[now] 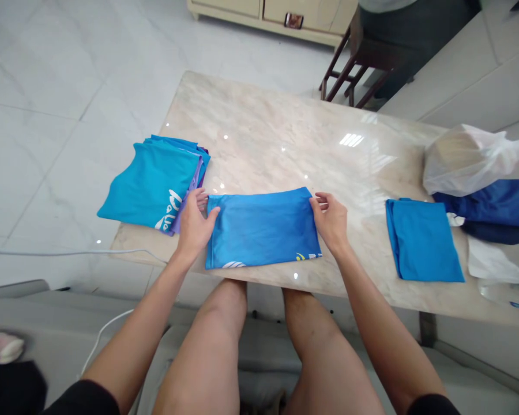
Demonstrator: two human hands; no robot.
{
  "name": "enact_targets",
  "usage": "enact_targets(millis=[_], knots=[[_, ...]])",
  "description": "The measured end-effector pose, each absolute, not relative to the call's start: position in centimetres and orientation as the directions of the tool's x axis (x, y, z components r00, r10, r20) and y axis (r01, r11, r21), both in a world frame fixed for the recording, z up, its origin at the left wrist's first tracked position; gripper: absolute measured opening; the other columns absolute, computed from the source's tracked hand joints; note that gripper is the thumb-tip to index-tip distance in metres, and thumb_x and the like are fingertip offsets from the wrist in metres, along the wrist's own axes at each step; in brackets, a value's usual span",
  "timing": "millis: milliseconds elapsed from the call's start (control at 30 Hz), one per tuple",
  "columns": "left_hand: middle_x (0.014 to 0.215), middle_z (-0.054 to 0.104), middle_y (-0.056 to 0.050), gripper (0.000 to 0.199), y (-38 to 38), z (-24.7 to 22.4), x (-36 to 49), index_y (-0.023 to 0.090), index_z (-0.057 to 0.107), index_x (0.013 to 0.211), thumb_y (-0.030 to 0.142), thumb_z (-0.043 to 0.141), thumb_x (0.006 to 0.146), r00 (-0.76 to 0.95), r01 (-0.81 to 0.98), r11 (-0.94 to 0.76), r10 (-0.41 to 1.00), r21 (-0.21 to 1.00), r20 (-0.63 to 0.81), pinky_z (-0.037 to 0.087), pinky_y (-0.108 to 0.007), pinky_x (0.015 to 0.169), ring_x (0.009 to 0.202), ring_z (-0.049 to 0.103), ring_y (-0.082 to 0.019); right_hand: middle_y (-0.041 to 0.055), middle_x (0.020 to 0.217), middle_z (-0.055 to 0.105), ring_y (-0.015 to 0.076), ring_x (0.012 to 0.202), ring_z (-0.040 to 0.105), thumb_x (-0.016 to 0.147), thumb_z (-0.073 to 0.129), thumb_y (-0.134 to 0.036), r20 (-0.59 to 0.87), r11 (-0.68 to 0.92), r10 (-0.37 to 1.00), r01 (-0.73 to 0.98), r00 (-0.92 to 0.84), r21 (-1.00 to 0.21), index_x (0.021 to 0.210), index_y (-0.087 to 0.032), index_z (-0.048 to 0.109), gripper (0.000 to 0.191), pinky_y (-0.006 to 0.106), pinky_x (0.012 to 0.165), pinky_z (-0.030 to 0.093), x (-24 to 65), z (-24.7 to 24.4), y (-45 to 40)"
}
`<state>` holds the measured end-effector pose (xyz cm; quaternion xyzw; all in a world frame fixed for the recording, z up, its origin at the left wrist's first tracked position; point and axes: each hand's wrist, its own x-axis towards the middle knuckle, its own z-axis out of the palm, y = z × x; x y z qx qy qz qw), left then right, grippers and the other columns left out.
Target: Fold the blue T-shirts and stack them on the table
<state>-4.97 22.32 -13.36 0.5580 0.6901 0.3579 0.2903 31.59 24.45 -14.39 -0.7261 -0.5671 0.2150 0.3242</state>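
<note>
A blue garment (263, 227), folded into a flat rectangle, lies in front of me near the table's front edge. White and yellow print shows along its lower side. My left hand (194, 225) is at its left edge, thumb spread from the fingers and touching the cloth. At the upper right corner, my right hand (331, 219) has its thumb and curled fingers together on the garment's edge. Left of me is a stack of folded turquoise and purple garments (155, 184) with white lettering, close beside my left hand.
The marble-look table (251, 127) carries a folded blue cloth (426, 239) at right, with a white plastic bag (467, 161) and dark blue fabric (493, 202) beyond. A white cable (78, 252) reaches the left edge. A person sits on a wooden stool (372, 52) behind.
</note>
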Motion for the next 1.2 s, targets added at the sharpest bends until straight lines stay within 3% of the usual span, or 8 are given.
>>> enact_targets(millis=[100, 200, 333, 467, 700, 833, 967, 1200], knots=[[0.163, 0.059, -0.016, 0.052, 20.0, -12.8, -4.2, 0.021, 0.054, 0.155, 0.037, 0.059, 0.106, 0.034, 0.76, -0.12, 0.989, 0.638, 0.145, 0.041, -0.053, 0.132, 0.154, 0.054, -0.03, 0.0204, 0.134, 0.073, 0.0357, 0.121, 0.07, 0.111, 0.052, -0.045, 0.182, 0.039, 0.98, 0.819, 0.08, -0.573, 0.141, -0.018, 0.071, 0.045, 0.056, 0.111, 0.055, 30.9, -13.9, 21.5], [0.175, 0.048, -0.016, 0.053, 17.9, -13.7, -3.7, 0.02, 0.051, 0.161, 0.038, 0.047, 0.111, 0.244, 0.789, -0.257, 0.965, 0.557, 0.099, 0.031, -0.056, 0.137, 0.165, 0.041, -0.031, 0.0202, 0.16, 0.059, 0.0385, 0.148, 0.055, 0.113, 0.047, -0.038, 0.144, 0.225, 0.974, 0.842, -0.177, -0.49, 0.16, -0.022, 0.059, 0.051, 0.061, 0.125, 0.044, 29.5, -14.1, 16.9], [0.179, 0.041, -0.017, 0.061, 17.0, -15.8, -3.5, 0.017, 0.044, 0.169, 0.039, 0.041, 0.112, 0.254, 0.829, -0.249, 0.965, 0.501, 0.058, 0.019, -0.061, 0.14, 0.169, 0.032, -0.032, 0.0139, 0.182, 0.033, 0.0363, 0.17, 0.028, 0.115, 0.044, -0.038, 0.059, 0.319, 0.946, 0.874, -0.32, -0.366, 0.179, -0.025, 0.031, 0.066, 0.064, 0.136, 0.025, 28.0, -15.8, 12.8], [0.179, 0.038, -0.021, 0.063, 16.4, -15.4, -2.3, 0.012, 0.045, 0.169, 0.036, 0.042, 0.111, 0.221, 0.876, -0.218, 0.974, 0.43, 0.045, 0.02, -0.063, 0.138, 0.168, 0.034, -0.037, 0.012, 0.185, 0.026, 0.032, 0.174, 0.017, 0.116, 0.04, -0.038, 0.022, 0.389, 0.915, 0.868, -0.402, -0.308, 0.18, -0.022, 0.028, 0.066, 0.06, 0.139, 0.018, 29.9, -16.8, 14.5], [0.146, 0.073, -0.019, 0.047, 15.5, -10.7, -1.8, 0.017, 0.063, 0.153, 0.029, 0.048, 0.109, 0.424, 0.858, -0.383, 0.904, 0.343, -0.049, 0.051, -0.051, 0.118, 0.132, 0.07, -0.033, 0.0165, 0.176, 0.045, 0.036, 0.169, 0.03, 0.113, 0.04, -0.025, 0.075, 0.373, 0.928, 0.898, -0.365, -0.235, 0.163, -0.016, 0.056, 0.053, 0.067, 0.135, 0.021, 35.4, -13.7, 21.3], [0.161, 0.064, -0.016, 0.048, 16.3, -11.1, -3.2, 0.019, 0.063, 0.154, 0.025, 0.043, 0.111, 0.614, 0.721, -0.56, 0.79, 0.408, -0.001, 0.047, -0.049, 0.127, 0.15, 0.06, -0.027, 0.0169, 0.161, 0.063, 0.0305, 0.152, 0.057, 0.113, 0.047, -0.025, 0.124, 0.52, 0.853, 0.803, -0.508, -0.289, 0.151, -0.019, 0.069, 0.044, 0.054, 0.128, 0.043, 34.0, -11.9, 17.3], [0.171, 0.052, -0.018, 0.055, 15.2, -13.2, -4.0, 0.017, 0.058, 0.16, 0.037, 0.053, 0.109, 0.695, 0.658, -0.626, 0.719, 0.419, -0.017, 0.042, -0.054, 0.133, 0.16, 0.05, -0.031, 0.0113, 0.165, 0.061, 0.0261, 0.155, 0.056, 0.109, 0.065, -0.034, 0.129, 0.721, 0.668, 0.595, -0.733, -0.355, 0.158, -0.025, 0.064, 0.051, 0.046, 0.129, 0.044, 33.2, -12.9, 11.0], [0.164, 0.06, -0.019, 0.052, 10.9, -13.5, -4.4, 0.02, 0.064, 0.156, 0.024, 0.062, 0.104, 0.736, 0.652, -0.698, 0.676, 0.295, -0.028, 0.052, -0.056, 0.122, 0.147, 0.063, -0.036, 0.0131, 0.15, 0.072, 0.0282, 0.148, 0.062, 0.111, 0.06, -0.021, 0.124, 0.748, 0.655, 0.616, -0.745, -0.247, 0.158, -0.027, 0.063, 0.048, 0.063, 0.133, 0.036, 33.1, -15.3, 8.0]])
